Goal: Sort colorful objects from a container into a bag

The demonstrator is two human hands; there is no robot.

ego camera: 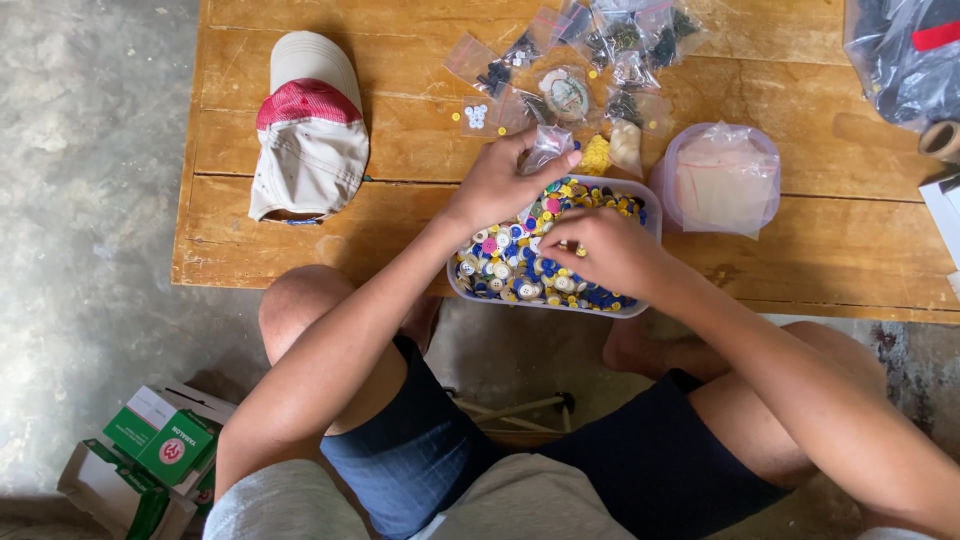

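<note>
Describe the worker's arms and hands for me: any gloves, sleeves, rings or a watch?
Both arms are bare from the upper arm down; no gloves, no long sleeves. The left hand and right hand show no ring, watch or wristband that I can make out. Light grey cloth at the bottom edge looks like a short-sleeved top.

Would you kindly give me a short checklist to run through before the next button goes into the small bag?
1. Left hand grips the small clear plastic bag: ok.
2. Bag mouth open: cannot tell, fingers hide it.
3. Right hand pinches over the mixed coloured buttons: ok; button held, cannot tell.
4. Pale rectangular plastic tub fully on the wooden table: not ok, it overhangs the near edge.
5. Filled clear bags lie apart from the tub: ok.
</note>
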